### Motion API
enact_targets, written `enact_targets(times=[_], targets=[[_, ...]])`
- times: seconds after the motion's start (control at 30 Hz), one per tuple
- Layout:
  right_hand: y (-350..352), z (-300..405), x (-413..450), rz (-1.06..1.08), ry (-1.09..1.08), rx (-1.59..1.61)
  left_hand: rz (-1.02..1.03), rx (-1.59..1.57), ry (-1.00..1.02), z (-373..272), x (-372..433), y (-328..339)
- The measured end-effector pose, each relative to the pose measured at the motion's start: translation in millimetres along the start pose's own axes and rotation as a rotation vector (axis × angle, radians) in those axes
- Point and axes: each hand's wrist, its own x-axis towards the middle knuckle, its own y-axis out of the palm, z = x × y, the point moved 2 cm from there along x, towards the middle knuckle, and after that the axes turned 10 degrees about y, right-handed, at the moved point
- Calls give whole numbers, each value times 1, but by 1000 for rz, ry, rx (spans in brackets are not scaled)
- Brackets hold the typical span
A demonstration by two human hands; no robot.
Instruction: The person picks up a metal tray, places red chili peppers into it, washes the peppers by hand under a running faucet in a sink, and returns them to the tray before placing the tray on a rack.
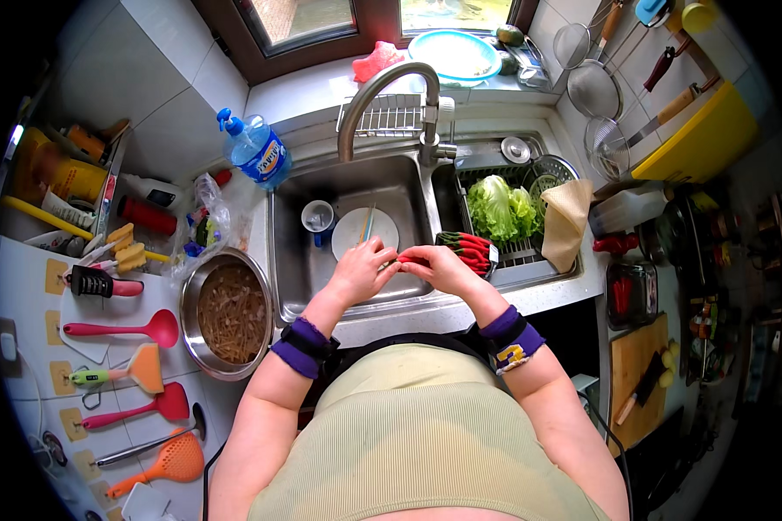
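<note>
Over the front part of a steel sink (pixel 287 260), my left hand (pixel 365 270) and my right hand (pixel 443 266) meet at their fingertips. A small red chili pepper (pixel 404 259) is pinched in my right fingers, and my left fingers hold its green stem end. Just beyond my right hand, a black tray of red chili peppers (pixel 472 254) rests at the divider of the sink. Below my left hand in the basin lie a white plate (pixel 345 238) and a blue and white mug (pixel 317 217). Lettuce (pixel 502 208) sits on the rack in the right basin.
The curved faucet (pixel 365 98) arches over the basin. A steel bowl of brown strips in liquid (pixel 231 316) stands left, with a blue soap bottle (pixel 257 153) behind. To the right are a glass container with red peppers (pixel 629 296) and a knife (pixel 645 387) on a wooden board (pixel 625 352).
</note>
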Motion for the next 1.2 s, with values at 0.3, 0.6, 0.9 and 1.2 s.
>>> enact_targets(times=[0.3, 0.6, 0.9, 1.2], targets=[[-6, 0, 2, 23, 7, 31, -69, -260, 90, 13, 10, 12], [-15, -16, 4, 110, 108, 334, -30, -1160, -303, 25, 10, 19], [-15, -16, 8, 113, 132, 316, 119, -782, -211, 23, 6, 26], [-22, -19, 2, 131, 138, 292, 173, -950, -279, 11, 10, 30]])
